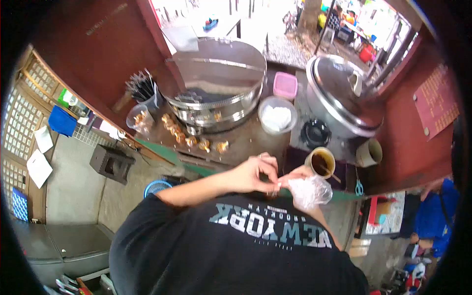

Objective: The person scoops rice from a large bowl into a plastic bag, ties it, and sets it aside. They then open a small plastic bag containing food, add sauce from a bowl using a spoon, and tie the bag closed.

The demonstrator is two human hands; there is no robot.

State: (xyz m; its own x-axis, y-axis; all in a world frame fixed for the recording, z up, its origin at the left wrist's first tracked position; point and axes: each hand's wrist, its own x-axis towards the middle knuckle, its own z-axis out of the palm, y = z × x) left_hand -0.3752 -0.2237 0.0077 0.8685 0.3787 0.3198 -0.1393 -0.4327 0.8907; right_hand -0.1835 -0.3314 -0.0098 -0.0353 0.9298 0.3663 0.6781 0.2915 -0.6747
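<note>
My left hand (258,174) is bent in a pinch, its fingertips meeting those of my right hand in front of my chest. What it pinches is too small to make out. My right hand (297,176) has its fingers closed at the neck of a clear plastic bag (310,191) with something whitish inside. Just beyond the right hand stands a cup of brown sauce (320,162) with a stick in it. Several browned food pieces (191,141) lie in a row on the counter (246,145), beyond my left forearm.
A large steel pot (214,105) stands at the back, a lidded pot (339,98) at right. Between them are a tub of white stuff (277,116) and a pink container (285,85). Also present: a black dish (315,133), a beige cup (368,152), scissors (359,188) and a person in blue (435,211).
</note>
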